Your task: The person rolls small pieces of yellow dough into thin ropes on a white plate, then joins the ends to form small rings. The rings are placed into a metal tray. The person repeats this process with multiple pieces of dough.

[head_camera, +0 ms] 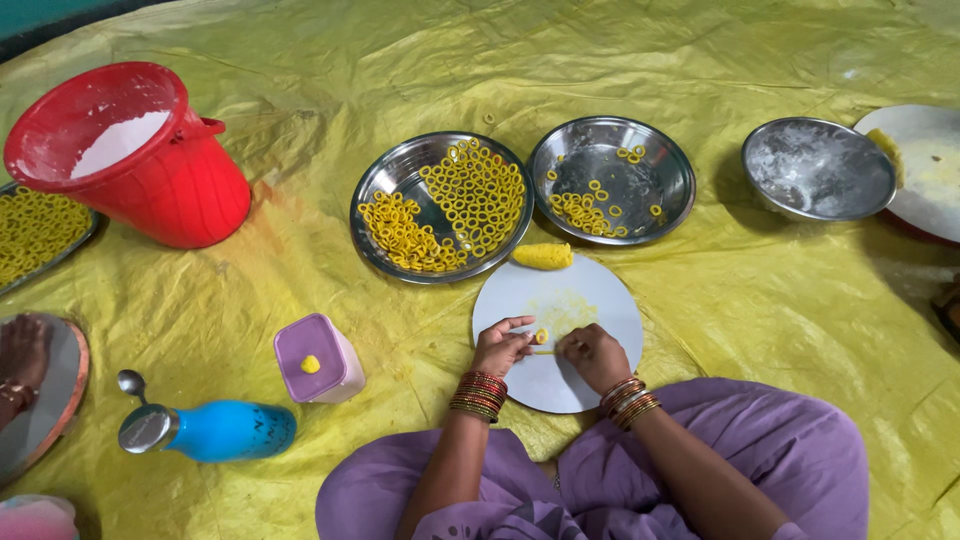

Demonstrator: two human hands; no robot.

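Step in hand: shaping, as I judge it; a thin strip of yellow dough (545,349) lies between the two hands on the round white board (600,300).
Left hand (500,346): rests on the board's left part, fingers bent and drawn together, tips pinching one end of the strip, which looks curled into a small ring there.
Right hand (592,352): rests on the board just right of the left hand, fingers curled close, tips on the other end of the strip.
Dough lump (543,256): a larger yellow piece on the board's far edge, apart from both hands.
Full tray (442,206): a steel dish beyond the board, packed with small yellow rings.
Second tray (612,180): a steel dish beside it, holding only a few rings.
Next move, as a judgement: closing the ring likely calls for a light pinch where the ends meet, then a gentle lift so the soft loop keeps its shape.
Nearby: red bucket (135,150) with white flour at far left; purple box (318,357) and blue bottle (215,430) on the yellow sheet (750,300); a floured steel bowl (818,168) at far right.
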